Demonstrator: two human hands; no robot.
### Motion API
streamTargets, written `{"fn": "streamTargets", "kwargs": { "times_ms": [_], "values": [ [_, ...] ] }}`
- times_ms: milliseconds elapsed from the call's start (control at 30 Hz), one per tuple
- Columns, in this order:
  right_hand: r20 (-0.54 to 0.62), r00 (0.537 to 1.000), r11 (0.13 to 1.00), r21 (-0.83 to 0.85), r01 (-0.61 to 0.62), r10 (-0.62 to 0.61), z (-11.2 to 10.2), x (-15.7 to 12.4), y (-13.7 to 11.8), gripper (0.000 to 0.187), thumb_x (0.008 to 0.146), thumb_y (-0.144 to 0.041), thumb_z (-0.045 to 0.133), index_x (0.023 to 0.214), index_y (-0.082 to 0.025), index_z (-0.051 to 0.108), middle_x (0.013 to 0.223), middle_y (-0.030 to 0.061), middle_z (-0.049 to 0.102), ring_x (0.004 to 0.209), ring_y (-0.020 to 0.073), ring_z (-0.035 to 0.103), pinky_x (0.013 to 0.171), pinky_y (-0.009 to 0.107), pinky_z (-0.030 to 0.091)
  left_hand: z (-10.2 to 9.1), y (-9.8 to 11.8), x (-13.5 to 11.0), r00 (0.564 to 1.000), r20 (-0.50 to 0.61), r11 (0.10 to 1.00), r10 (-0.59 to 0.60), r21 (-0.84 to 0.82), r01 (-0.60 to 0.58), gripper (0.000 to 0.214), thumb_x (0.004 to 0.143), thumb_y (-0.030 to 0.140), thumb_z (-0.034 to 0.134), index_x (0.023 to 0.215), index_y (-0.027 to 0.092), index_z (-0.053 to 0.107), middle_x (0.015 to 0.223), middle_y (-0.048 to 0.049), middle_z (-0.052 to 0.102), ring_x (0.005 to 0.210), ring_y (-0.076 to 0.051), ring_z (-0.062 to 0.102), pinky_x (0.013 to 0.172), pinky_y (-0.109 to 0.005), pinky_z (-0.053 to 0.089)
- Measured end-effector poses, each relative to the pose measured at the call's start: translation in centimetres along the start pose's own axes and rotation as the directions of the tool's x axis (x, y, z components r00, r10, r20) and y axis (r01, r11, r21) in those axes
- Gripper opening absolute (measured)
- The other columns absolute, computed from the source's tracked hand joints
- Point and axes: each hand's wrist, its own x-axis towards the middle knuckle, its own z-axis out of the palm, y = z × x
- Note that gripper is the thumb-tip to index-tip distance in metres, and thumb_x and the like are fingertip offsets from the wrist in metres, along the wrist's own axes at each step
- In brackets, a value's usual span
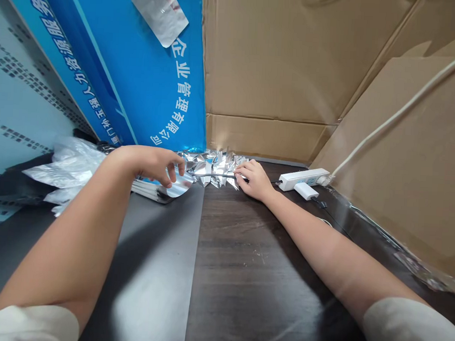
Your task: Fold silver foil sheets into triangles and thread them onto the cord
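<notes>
Dark wood tabletop [253, 272]: fills the near ground on the right; a smooth grey sheet [159, 268] covers its left part, their edges meeting in a straight line down the middle.
Sleeves: pale cloth at both lower corners, bare forearms reaching away over the surface.
Left hand [152, 163]: palm down, fingers curled over the top of a stack of silver foil pouches [162, 190]; fingertips press on the topmost pouch, the grip bent and loose rather than spread.
Right hand [254, 179]: rests on the wood, thumb and forefinger pressed together on one end of a thin dark cable [212, 175].
Cable: runs level between the two hands, lying just in front of the crumpled foil.
Crumpled foil [212, 165]: a shiny creased heap at the far edge of the tabletop, between both hands.
Clear plastic bags [67, 168]: piled to the left, beside the stack.
White power strip [304, 178]: just right of the right hand, with a white plug adapter [306, 190] touching it; its pale cord [399, 105] climbs the cardboard.
Blue printed board [141, 71]: leans at the far left.
Cardboard wall [285, 62]: closes the back and right side.
</notes>
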Motion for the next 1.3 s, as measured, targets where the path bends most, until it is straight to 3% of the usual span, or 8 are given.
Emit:
{"fn": "streamTargets", "kwargs": {
  "times_ms": [100, 367, 700, 867, 967, 1033, 1133, 1300],
  "values": [
    [0.003, 1.0, 1.0, -0.007, -0.016, 0.016, -0.1, -0.1, 0.1, 0.021, 0.097, -0.023, 0.05, 0.093, -0.02, 0.071, 0.099, 0.0103, 0.073, 0.091, 0.0258, 0.057, 0.082, 0.044, 0.046, 0.2, -1.0, 0.8, 0.979, 0.185, 0.994, -0.09, -0.049, 0.101, 0.057, 0.052, 0.037, 0.081, 0.108, 0.03, 0.073, 0.098, -0.0052, 0.079, 0.09, -0.028, 0.072, 0.07, -0.029, 0.049],
    [-0.004, 1.0, 1.0, 0.017, -0.025, 0.025, 0.0, -0.1, 0.2, 0.023, 0.097, -0.024, 0.049, 0.091, -0.02, 0.071, 0.096, 0.0096, 0.072, 0.088, 0.0252, 0.057, 0.082, 0.043, 0.045, -0.1, -1.2, 0.7, 0.981, 0.186, 0.995, -0.062, -0.061, 0.075, 0.058, 0.054, 0.036, 0.079, 0.111, 0.028, 0.073, 0.086, -0.0044, 0.078, 0.085, -0.028, 0.071, 0.067, -0.029, 0.046],
    [-0.019, 1.0, 0.991, 0.137, -0.006, 0.009, -0.6, 0.4, -0.8, 0.024, 0.097, -0.036, 0.053, 0.109, -0.022, 0.069, 0.109, 0.0111, 0.071, 0.103, 0.0283, 0.062, 0.092, 0.049, 0.047, -1.4, 1.6, -1.4, 0.951, -0.3, 0.988, 0.068, -0.113, -0.106, 0.038, 0.067, 0.044, 0.078, 0.099, 0.024, 0.079, 0.081, -0.0013, 0.076, 0.075, -0.021, 0.068, 0.064, -0.026, 0.043],
    [0.094, 0.994, 0.926, 0.376, 0.01, -0.049, -3.9, 4.1, -3.6, 0.088, 0.072, -0.068, 0.079, 0.142, -0.023, 0.051, 0.157, 0.0182, 0.04, 0.146, 0.036, 0.036, 0.115, 0.057, 0.035, -0.8, 5.3, -3.6, 0.804, -0.498, 0.798, 0.325, -0.312, -0.516, 0.037, 0.072, 0.045, 0.083, 0.098, 0.018, 0.077, 0.077, -0.0043, 0.074, 0.071, -0.017, 0.067, 0.064, -0.026, 0.049],
    [0.244, 0.966, 0.822, 0.565, -0.07, -0.085, -6.6, 6.3, -5.3, 0.047, 0.079, -0.058, 0.077, 0.109, -0.025, 0.066, 0.138, 0.0118, 0.062, 0.133, 0.031, 0.053, 0.112, 0.053, 0.039, -0.2, 6.6, -4.1, 0.679, -0.671, 0.673, 0.298, -0.356, -0.648, 0.043, 0.067, 0.048, 0.088, 0.093, 0.016, 0.075, 0.078, -0.0039, 0.072, 0.076, -0.017, 0.069, 0.065, -0.025, 0.052],
    [0.262, 0.964, 0.708, 0.687, -0.162, -0.034, -8.1, 6.9, -6.3, 0.061, 0.07, -0.057, 0.085, 0.115, -0.025, 0.061, 0.137, 0.0128, 0.062, 0.129, 0.0303, 0.057, 0.107, 0.049, 0.044, 0.3, 7.1, -4.0, 0.627, -0.735, 0.601, 0.258, -0.386, -0.7, 0.046, 0.066, 0.051, 0.088, 0.091, 0.016, 0.074, 0.076, -0.0027, 0.069, 0.078, -0.019, 0.071, 0.063, -0.025, 0.052],
    [0.344, 0.939, 0.561, 0.78, -0.277, -0.015, -9.5, 6.0, -7.8, 0.1, 0.054, -0.067, 0.089, 0.135, -0.025, 0.049, 0.132, 0.0132, 0.063, 0.122, 0.0309, 0.06, 0.095, 0.044, 0.052, 1.0, 8.1, -3.8, 0.646, -0.72, 0.516, 0.253, -0.464, -0.72, 0.046, 0.064, 0.05, 0.09, 0.091, 0.017, 0.073, 0.076, -0.0028, 0.069, 0.079, -0.022, 0.071, 0.061, -0.027, 0.053],
    [0.404, 0.874, 0.532, 0.694, -0.485, 0.269, -10.7, 1.9, -9.7, 0.049, 0.067, -0.062, 0.084, 0.083, -0.019, 0.068, 0.079, 0.0042, 0.069, 0.081, 0.024, 0.068, 0.073, 0.036, 0.056, 2.5, 10.1, -4.2, 0.677, -0.696, 0.547, 0.238, -0.48, -0.686, 0.04, 0.075, 0.045, 0.084, 0.101, 0.017, 0.072, 0.09, -0.0047, 0.07, 0.077, -0.017, 0.067, 0.062, -0.024, 0.051]
  ]
}}
